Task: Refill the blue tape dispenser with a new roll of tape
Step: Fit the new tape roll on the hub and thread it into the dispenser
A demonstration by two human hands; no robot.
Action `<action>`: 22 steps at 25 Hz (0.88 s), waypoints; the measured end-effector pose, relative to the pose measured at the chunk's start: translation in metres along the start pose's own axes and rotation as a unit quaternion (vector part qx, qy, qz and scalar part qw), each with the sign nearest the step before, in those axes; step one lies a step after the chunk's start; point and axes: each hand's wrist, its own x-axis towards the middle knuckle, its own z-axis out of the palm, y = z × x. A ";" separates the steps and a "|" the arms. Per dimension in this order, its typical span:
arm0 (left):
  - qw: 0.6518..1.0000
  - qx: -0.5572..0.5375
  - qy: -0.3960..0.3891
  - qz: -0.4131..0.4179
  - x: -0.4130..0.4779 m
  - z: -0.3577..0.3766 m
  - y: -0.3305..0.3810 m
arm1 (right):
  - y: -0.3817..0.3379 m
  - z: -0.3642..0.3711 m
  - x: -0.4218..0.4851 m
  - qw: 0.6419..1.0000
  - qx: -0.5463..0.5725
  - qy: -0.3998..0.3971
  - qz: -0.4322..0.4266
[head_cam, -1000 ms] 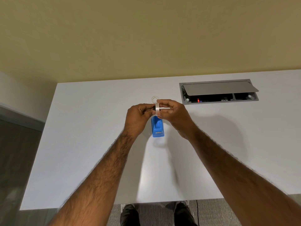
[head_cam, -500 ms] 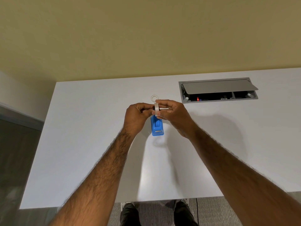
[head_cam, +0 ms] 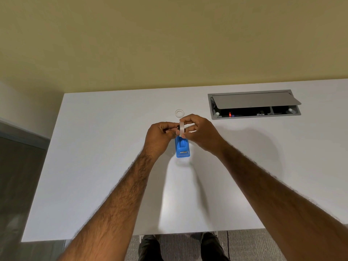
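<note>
The blue tape dispenser (head_cam: 182, 149) stands on the white table (head_cam: 94, 166), its cutter end toward me. Just above its far end I hold a white tape roll (head_cam: 181, 129) on edge. My right hand (head_cam: 201, 134) pinches the roll from the right. My left hand (head_cam: 160, 137) holds a small dark piece (head_cam: 178, 127) against the roll's left side; it looks like the spindle core, mostly hidden by my fingers. An empty whitish tape ring (head_cam: 179, 113) lies flat on the table just beyond my hands.
An open grey cable box (head_cam: 254, 104) with its lid raised is sunk into the table at the back right. A yellow wall stands behind the table. The table's near edge is close to my shoes (head_cam: 150, 247).
Both hands and the roll stay nearly in place over the dispenser. The fingers have shifted slightly around the roll and the dark piece.
</note>
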 end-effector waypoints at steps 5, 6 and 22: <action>0.998 -0.052 0.004 -0.032 0.001 0.000 -0.007 | 0.006 0.007 0.002 0.999 -0.044 0.000 -0.006; 0.998 -0.049 0.003 -0.035 0.002 0.001 -0.010 | 0.009 0.010 0.003 0.998 -0.067 -0.006 -0.007; 0.993 0.117 0.003 -0.029 0.010 0.025 -0.063 | 0.055 0.033 0.016 0.980 -0.196 -0.030 -0.031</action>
